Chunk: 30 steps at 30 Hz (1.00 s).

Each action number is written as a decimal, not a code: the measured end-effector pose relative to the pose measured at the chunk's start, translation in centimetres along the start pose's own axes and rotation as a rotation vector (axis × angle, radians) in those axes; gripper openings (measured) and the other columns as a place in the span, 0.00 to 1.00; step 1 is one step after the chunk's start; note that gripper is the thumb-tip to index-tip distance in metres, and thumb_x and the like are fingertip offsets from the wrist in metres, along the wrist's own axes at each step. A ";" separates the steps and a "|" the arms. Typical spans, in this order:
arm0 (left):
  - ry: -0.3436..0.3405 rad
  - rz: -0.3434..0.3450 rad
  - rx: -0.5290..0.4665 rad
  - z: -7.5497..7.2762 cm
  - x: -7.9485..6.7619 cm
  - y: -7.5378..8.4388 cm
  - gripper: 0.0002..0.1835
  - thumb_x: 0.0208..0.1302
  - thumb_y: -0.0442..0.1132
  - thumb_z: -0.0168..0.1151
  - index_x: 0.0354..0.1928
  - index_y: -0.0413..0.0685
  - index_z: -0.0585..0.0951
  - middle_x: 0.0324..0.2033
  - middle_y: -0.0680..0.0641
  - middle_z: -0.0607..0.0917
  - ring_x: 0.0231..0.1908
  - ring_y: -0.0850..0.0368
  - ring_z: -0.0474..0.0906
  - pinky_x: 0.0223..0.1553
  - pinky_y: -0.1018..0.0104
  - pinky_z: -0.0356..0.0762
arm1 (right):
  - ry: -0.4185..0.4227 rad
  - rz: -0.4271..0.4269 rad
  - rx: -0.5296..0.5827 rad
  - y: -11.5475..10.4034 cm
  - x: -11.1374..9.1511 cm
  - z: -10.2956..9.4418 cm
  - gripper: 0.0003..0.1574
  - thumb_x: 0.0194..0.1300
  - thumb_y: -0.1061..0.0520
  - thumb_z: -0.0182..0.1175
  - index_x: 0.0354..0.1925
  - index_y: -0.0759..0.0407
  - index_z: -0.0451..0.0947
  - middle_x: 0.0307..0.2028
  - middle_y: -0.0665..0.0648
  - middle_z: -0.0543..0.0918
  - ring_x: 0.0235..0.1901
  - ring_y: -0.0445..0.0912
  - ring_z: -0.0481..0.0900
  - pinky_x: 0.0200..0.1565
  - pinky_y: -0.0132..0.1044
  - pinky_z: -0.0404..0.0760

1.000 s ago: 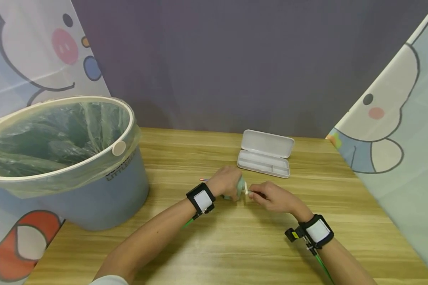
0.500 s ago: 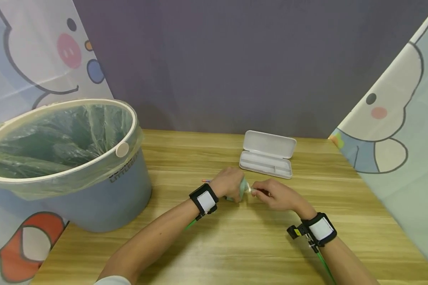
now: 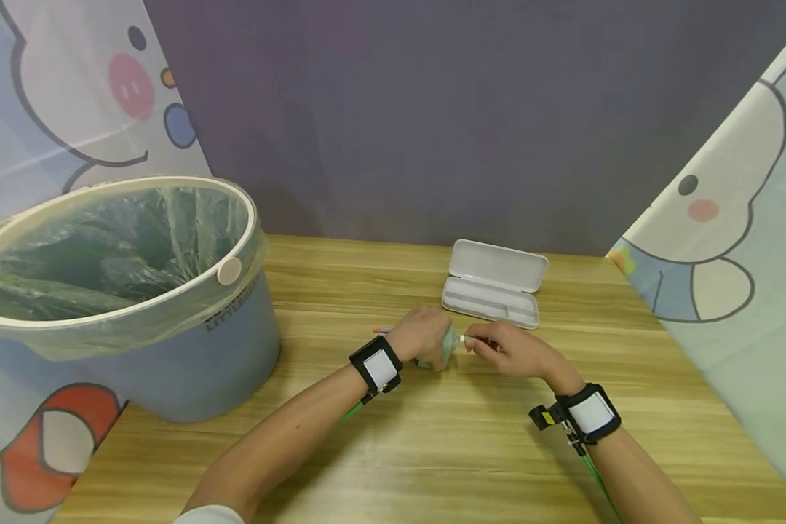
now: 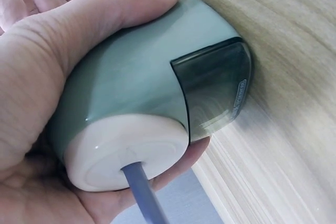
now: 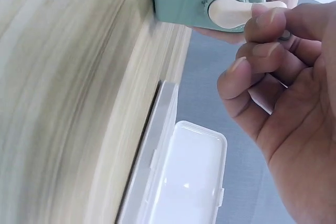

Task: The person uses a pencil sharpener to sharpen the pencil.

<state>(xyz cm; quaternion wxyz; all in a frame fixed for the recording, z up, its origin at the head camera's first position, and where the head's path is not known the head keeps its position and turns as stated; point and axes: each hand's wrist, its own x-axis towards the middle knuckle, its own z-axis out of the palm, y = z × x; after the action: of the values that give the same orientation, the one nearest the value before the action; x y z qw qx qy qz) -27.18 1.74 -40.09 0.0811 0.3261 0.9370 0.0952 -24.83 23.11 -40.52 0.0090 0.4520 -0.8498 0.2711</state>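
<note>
A green crank pencil sharpener [image 4: 126,77] lies in my left hand [image 3: 421,336], whose thumb and fingers wrap its body. Its dark see-through shavings drawer [image 4: 215,87] faces the wood in the left wrist view. A blue-violet pencil [image 4: 144,195] sticks out of the cream round face; in the head view the pencil's end shows left of my left hand. On the opposite face, my right hand [image 3: 514,349] pinches the tip of the cream crank handle [image 5: 231,13] between thumb and fingertips. The pencil's point is hidden inside the sharpener.
A white pencil case [image 3: 491,284] stands with its lid up behind the hands, its compartments facing up. At left is a large blue bin [image 3: 196,371] lined with a clear bag. A grey wall [image 3: 432,124] closes off the back of the wooden table [image 3: 426,451].
My right hand has turned the crank handle, its fingertips shifting slightly upward in the head view. The left hand keeps its grip on the sharpener. The head view has shifted a little.
</note>
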 end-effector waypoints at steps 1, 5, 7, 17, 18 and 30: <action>0.000 -0.001 0.003 0.0 0.0 0.0 0.19 0.39 0.42 0.86 0.30 0.50 0.81 0.25 0.55 0.81 0.25 0.60 0.76 0.25 0.72 0.74 | -0.001 0.000 -0.007 0.0 0.1 -0.1 0.15 0.76 0.65 0.54 0.33 0.48 0.75 0.20 0.39 0.65 0.19 0.27 0.59 0.23 0.25 0.65; 0.002 -0.002 0.023 -0.1 -0.2 0.1 0.20 0.39 0.44 0.86 0.31 0.51 0.82 0.26 0.55 0.81 0.26 0.60 0.76 0.27 0.71 0.74 | -0.009 0.022 -0.010 0.0 0.5 -0.5 0.13 0.76 0.64 0.54 0.35 0.49 0.77 0.21 0.40 0.67 0.19 0.28 0.61 0.23 0.26 0.66; 0.001 -0.003 0.029 -0.1 -0.2 0.1 0.21 0.39 0.44 0.86 0.32 0.51 0.81 0.27 0.55 0.81 0.27 0.60 0.75 0.28 0.71 0.74 | -0.022 0.040 -0.001 0.1 0.6 -0.6 0.13 0.77 0.64 0.54 0.36 0.50 0.77 0.22 0.40 0.69 0.19 0.28 0.62 0.24 0.27 0.68; -0.015 -0.015 0.015 -0.3 -0.4 0.0 0.21 0.42 0.45 0.86 0.34 0.50 0.81 0.28 0.54 0.81 0.27 0.60 0.76 0.27 0.72 0.75 | -0.015 0.030 -0.110 0.0 1.1 -0.8 0.14 0.76 0.62 0.55 0.32 0.49 0.74 0.21 0.38 0.63 0.19 0.28 0.59 0.25 0.26 0.65; -0.016 -0.014 0.023 -0.3 -0.4 0.0 0.21 0.42 0.45 0.86 0.34 0.50 0.81 0.28 0.54 0.81 0.27 0.60 0.76 0.27 0.72 0.75 | -0.012 0.029 -0.123 0.1 1.2 -0.8 0.14 0.76 0.62 0.56 0.31 0.49 0.74 0.20 0.38 0.62 0.19 0.28 0.58 0.25 0.26 0.64; -0.030 -0.005 0.046 0.2 -0.1 0.2 0.23 0.40 0.47 0.87 0.32 0.51 0.81 0.27 0.55 0.81 0.26 0.61 0.76 0.27 0.71 0.75 | -0.009 0.012 -0.154 0.7 1.5 -0.8 0.15 0.74 0.66 0.57 0.29 0.53 0.72 0.19 0.41 0.61 0.19 0.29 0.56 0.27 0.27 0.64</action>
<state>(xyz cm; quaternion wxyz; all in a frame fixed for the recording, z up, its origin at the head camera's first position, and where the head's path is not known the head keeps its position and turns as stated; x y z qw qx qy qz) -26.92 1.82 -40.24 0.0878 0.3267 0.9385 0.0683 -26.43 22.66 -39.77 0.0381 0.4463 -0.8708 0.2029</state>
